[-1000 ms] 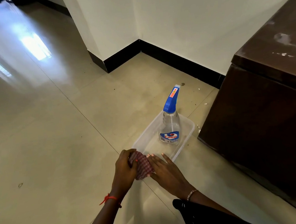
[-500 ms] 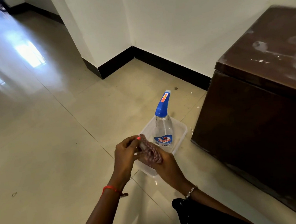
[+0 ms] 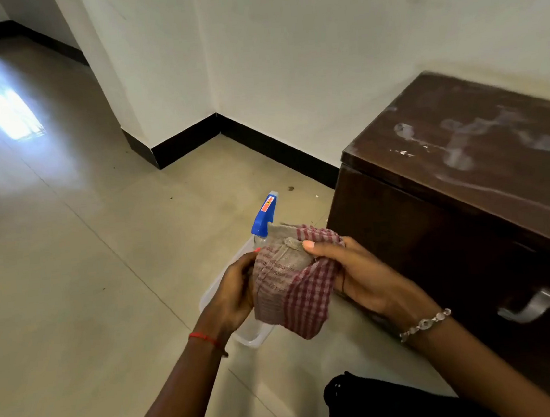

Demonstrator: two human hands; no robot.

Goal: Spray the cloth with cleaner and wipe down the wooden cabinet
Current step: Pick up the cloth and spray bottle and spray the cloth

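Pale tiled floor [image 3: 72, 297] and white walls [image 3: 318, 51].
A black skirting [image 3: 277, 147] runs along the walls; a clear plastic tub [image 3: 246, 337] sits on the tiles.

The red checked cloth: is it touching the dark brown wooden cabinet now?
Apart. In the head view the red checked cloth is held up between the left hand and right hand, and pale floor shows between it and the dark brown wooden cabinet.

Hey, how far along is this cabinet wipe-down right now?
Early stage. Done: the cloth is picked up, held above the floor by the left hand and right hand. In hand: both hands grip the partly opened cloth. Left: the spray bottle stands untouched in the plastic tray, so no spraying shows, and the cabinet top carries pale smears yet to be wiped.
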